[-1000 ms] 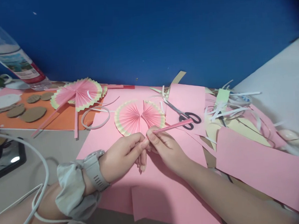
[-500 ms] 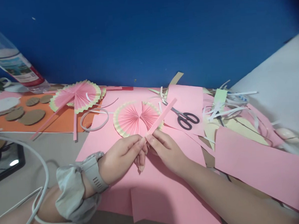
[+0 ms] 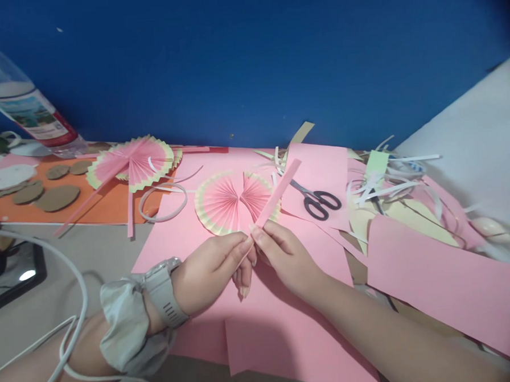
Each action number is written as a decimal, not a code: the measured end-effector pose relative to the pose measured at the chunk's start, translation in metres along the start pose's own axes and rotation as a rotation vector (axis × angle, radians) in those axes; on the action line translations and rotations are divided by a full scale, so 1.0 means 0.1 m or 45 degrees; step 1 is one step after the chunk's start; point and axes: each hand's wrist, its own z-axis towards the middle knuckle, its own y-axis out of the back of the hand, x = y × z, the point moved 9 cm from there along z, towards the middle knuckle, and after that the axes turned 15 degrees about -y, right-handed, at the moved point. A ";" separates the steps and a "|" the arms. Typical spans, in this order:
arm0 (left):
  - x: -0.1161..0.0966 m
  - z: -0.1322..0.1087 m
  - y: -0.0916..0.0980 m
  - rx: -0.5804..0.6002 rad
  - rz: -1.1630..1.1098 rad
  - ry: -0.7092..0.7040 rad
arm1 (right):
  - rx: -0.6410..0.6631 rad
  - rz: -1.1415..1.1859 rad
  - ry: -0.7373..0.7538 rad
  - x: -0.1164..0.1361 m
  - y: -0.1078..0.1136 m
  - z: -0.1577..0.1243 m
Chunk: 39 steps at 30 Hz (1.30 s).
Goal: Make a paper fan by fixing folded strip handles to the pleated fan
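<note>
A folded pink paper strip (image 3: 279,193) slants up and to the right from between my hands. My right hand (image 3: 286,255) pinches it near its lower end, thumb on top. Close against it, my left hand (image 3: 218,267) is closed, thumb and forefinger meeting at the strip's lower end, which the fingers hide. Just beyond the hands lies a pleated pink paper fan (image 3: 221,203) with a pale yellow-green rim, spread nearly to a full round. The strip passes in front of its right side. Pink paper sheets (image 3: 263,339) lie beneath the hands and the fan.
Black-handled scissors (image 3: 318,203) rest on pink paper to the right. Paper scraps (image 3: 392,192) are heaped farther right. At left are another pleated fan (image 3: 151,159) with strips, cardboard discs (image 3: 57,198), a tilted plastic bottle (image 3: 32,114) and a white cable (image 3: 78,280). A blue wall (image 3: 248,60) stands behind.
The hands stay pressed together on the strip, with only slight finger movement. The strip stands a little steeper and shows more of its width. The whole view has shifted slightly.
</note>
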 end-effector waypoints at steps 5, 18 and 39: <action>-0.02 0.00 0.01 -0.017 -0.014 -0.012 | 0.098 0.070 -0.034 -0.06 -0.05 0.02; 0.01 -0.01 0.06 -0.072 0.024 0.015 | 0.095 0.071 0.037 0.01 -0.04 0.00; -0.02 0.00 0.08 -0.103 0.020 -0.013 | 0.107 0.158 -0.002 0.02 -0.02 0.00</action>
